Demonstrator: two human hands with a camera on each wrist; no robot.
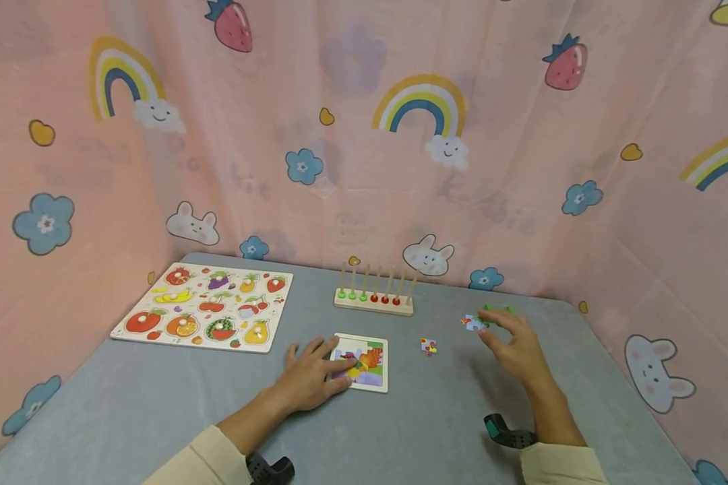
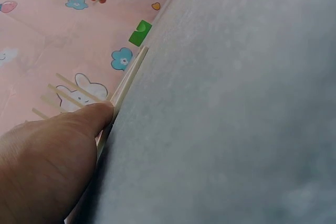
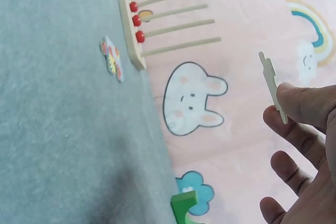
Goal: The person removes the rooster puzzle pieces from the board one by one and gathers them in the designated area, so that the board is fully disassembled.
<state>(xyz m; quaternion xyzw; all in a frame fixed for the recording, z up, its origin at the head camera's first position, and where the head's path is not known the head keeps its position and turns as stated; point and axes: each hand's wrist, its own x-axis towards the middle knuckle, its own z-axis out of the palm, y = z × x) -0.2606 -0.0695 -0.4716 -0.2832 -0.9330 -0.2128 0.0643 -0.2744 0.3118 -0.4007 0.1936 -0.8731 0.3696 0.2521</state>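
Your left sleeve (image 1: 203,461) and right sleeve (image 1: 563,463): plain cream cloth, ending short of the wrists. Below your cuffs, left bracket (image 1: 273,469) and right bracket (image 1: 511,435): black, curved; right one green-marked.

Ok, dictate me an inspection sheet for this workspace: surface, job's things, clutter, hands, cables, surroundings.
Surface: grey table, looks flat.
Job's things: puzzle tray on the table; loose piece beside it; held piece off the table.
Clutter: fruit board, bead rack with green and red beads, green block at the back right.
Left hand: rests on the puzzle tray.
Right hand: pinches the held piece between thumb and finger.
Cables: nothing seen.
Surroundings: pink curtain printed with rainbows, rabbits, flowers.
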